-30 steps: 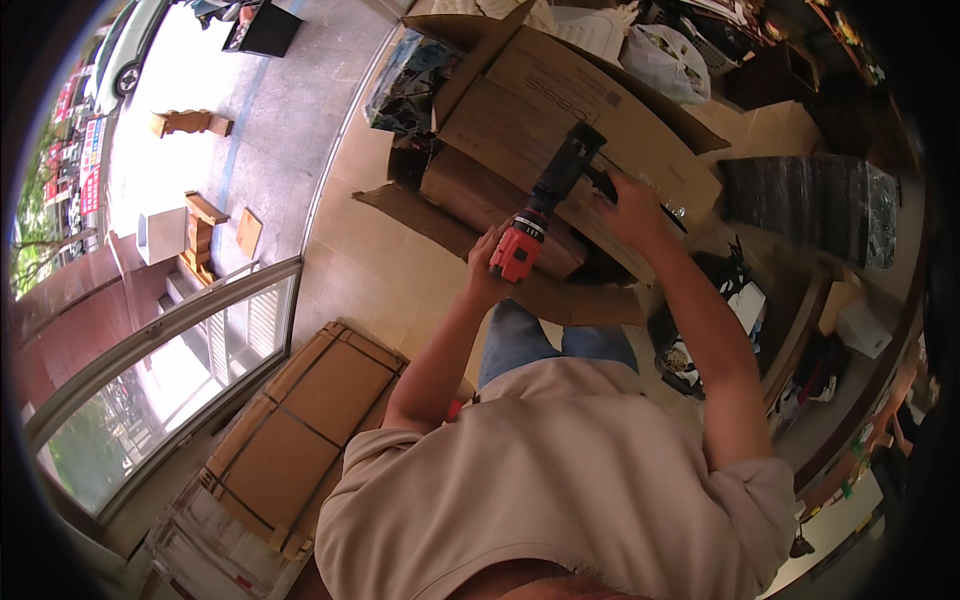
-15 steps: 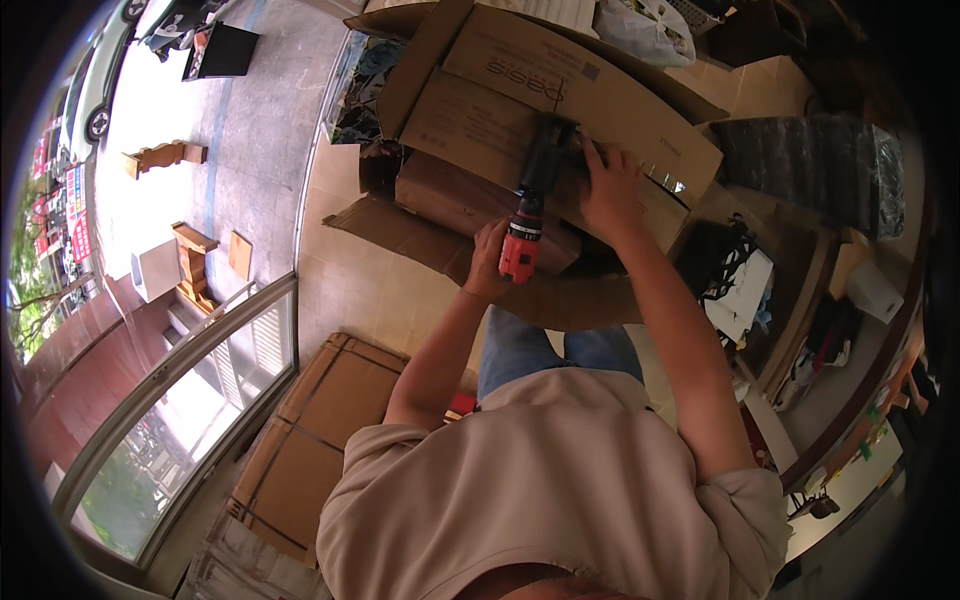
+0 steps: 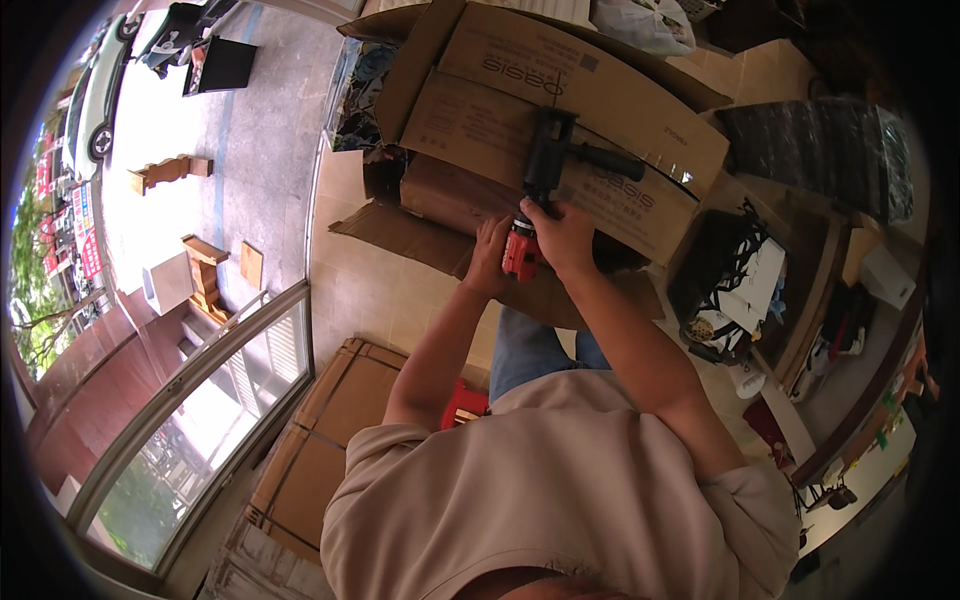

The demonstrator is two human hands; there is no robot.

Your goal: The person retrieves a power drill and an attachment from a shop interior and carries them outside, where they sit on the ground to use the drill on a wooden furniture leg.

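Observation:
A red power drill (image 3: 521, 255) carries a long black attachment (image 3: 548, 150) with a side handle (image 3: 612, 161) and a thin blade at its far end. My left hand (image 3: 487, 262) is closed round the drill's red body from the left. From the right, my right hand (image 3: 562, 235) wraps the collar where drill and attachment meet, its thumb on top. The tool points away from me above a large open cardboard box (image 3: 470, 110). Inside that box, a brown wrapped item (image 3: 450, 195) shows under a raised flap.
A taped carton (image 3: 325, 430) stands by the glass door (image 3: 190, 430) at my left. To the right sit a dark bin (image 3: 690, 265) of odds and ends and a plastic-wrapped dark stack (image 3: 820, 150). A red item (image 3: 464, 404) lies beside my leg.
My right hand has come back from the side handle to the collar of the drill, uncovering that handle. My left hand stays on the drill body.

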